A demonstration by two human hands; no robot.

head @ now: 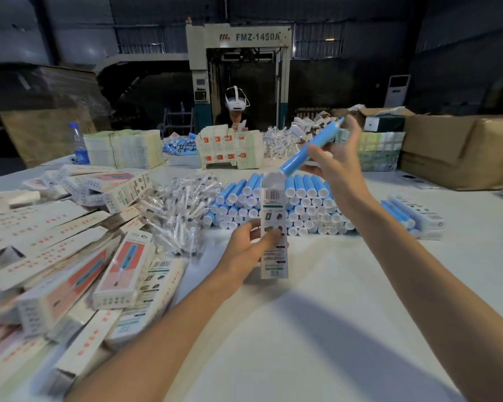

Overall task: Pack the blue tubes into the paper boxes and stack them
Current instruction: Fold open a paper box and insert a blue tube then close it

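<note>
My left hand grips an upright paper box near its lower half; the box's top flap stands open. My right hand holds a blue tube tilted, its lower white-capped end just above the box's open top. Behind the box lies a stacked pile of blue tubes with white ends facing me. A heap of packed paper boxes covers the table's left side.
A heap of clear-wrapped small parts lies left of the tube pile. Two more tubes and boxes lie to the right. Flat box stacks, a water bottle, cardboard cartons and a person are at the table's far side.
</note>
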